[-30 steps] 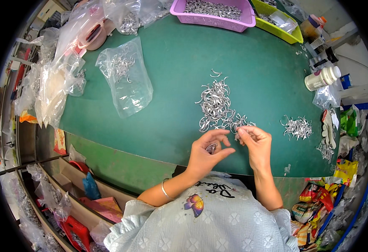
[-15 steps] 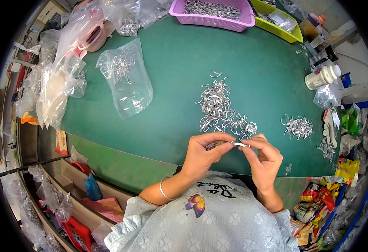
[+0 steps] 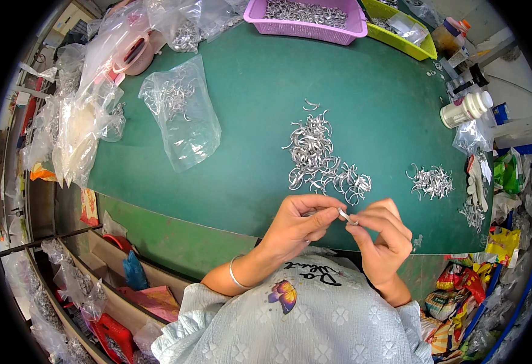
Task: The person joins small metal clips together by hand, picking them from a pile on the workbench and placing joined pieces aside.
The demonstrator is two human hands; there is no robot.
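Note:
My left hand (image 3: 299, 223) and my right hand (image 3: 382, 236) meet at the near edge of the green table (image 3: 247, 91). Both pinch a small silver metal piece (image 3: 343, 215) between their fingertips. Just beyond the hands lies a large heap of curved silver metal pieces (image 3: 317, 158). A smaller heap of the same pieces (image 3: 431, 181) lies to the right, apart from the big one.
A clear plastic bag with metal pieces (image 3: 181, 112) lies at left. A purple basket of silver parts (image 3: 305, 15) and a yellow-green tray (image 3: 399, 27) stand at the far edge. A white bottle (image 3: 465, 109) lies at right. Plastic bags pile at far left.
My right hand came away from the big heap toward my left hand. Both hands now hold one small metal piece together near the table's front edge.

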